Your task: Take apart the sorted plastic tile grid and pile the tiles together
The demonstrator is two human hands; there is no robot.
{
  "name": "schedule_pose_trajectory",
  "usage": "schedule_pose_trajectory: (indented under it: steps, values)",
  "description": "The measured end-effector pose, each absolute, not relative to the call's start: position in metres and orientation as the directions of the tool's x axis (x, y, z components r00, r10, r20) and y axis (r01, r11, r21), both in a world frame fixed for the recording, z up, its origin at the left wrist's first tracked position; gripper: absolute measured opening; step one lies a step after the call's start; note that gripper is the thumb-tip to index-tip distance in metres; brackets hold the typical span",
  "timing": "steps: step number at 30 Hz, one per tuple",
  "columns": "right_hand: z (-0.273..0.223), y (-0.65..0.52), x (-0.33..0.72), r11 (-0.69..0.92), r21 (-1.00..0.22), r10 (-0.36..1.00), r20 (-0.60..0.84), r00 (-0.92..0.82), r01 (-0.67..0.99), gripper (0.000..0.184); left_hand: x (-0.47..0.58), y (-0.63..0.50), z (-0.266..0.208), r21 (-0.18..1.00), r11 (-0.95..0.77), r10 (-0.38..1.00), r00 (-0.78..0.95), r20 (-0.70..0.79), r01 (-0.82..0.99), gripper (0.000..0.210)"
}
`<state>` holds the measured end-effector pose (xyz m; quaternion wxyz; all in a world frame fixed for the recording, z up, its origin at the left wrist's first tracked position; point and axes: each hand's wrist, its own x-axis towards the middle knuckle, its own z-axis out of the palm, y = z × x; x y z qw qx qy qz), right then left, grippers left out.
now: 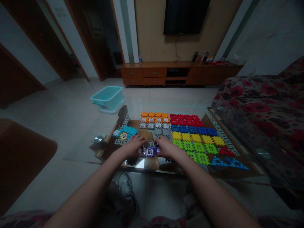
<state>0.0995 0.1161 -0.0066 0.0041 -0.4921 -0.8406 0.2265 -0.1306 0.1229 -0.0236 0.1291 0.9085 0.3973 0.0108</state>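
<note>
Low over the near edge of the glass table, a purple tile with a white window (150, 151) lies between my two hands. My left hand (135, 145) is closed at its left side, fingers bent; what they hold is hidden in shadow. My right hand (165, 147) is closed on a purple tile at the other side, its fingertips bent down around the edge. Above the hands are grey tiles (162, 132). Left of my left hand, light blue tiles (129, 130) and a yellow window tile (123, 136) lie loosely together.
Rows of orange (155, 114), red (186, 120), blue (192, 129), yellow (196, 137) and green tiles (199, 147) cover the glass. Blue triangular pieces (218, 161) lie near the right front. A turquoise bin (108, 98) stands on the floor beyond; a flowered sofa (251, 104) is at right.
</note>
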Motion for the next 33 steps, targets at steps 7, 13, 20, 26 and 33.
schedule_pose_trajectory:
  steps: [7,13,20,26,33]
  values:
    - [-0.003,0.117,0.096,0.429,-0.356,0.835,-0.195,-0.515,0.830,0.043,-0.131,0.126,-0.023,0.238,-0.664,0.715,0.695,-0.077,0.709,0.028]
    - [-0.004,0.117,0.089,0.467,-0.396,0.829,-0.116,-0.547,0.791,0.044,-0.135,0.125,-0.021,0.299,-0.635,0.754,0.656,0.036,0.712,0.029]
    - [-0.015,0.110,0.067,0.486,-0.476,0.811,-0.066,-0.581,0.733,0.042,-0.144,0.129,-0.027,0.336,-0.642,0.739,0.673,0.031,0.689,0.039]
    - [-0.024,0.109,0.059,0.493,-0.474,0.805,-0.069,-0.589,0.729,0.046,-0.148,0.132,-0.037,0.333,-0.639,0.739,0.673,0.017,0.693,0.039]
    - [-0.025,0.114,0.050,0.416,-0.457,0.869,-0.053,-0.491,0.786,0.036,-0.162,0.136,-0.012,0.311,-0.508,0.861,0.467,0.202,0.803,0.029]
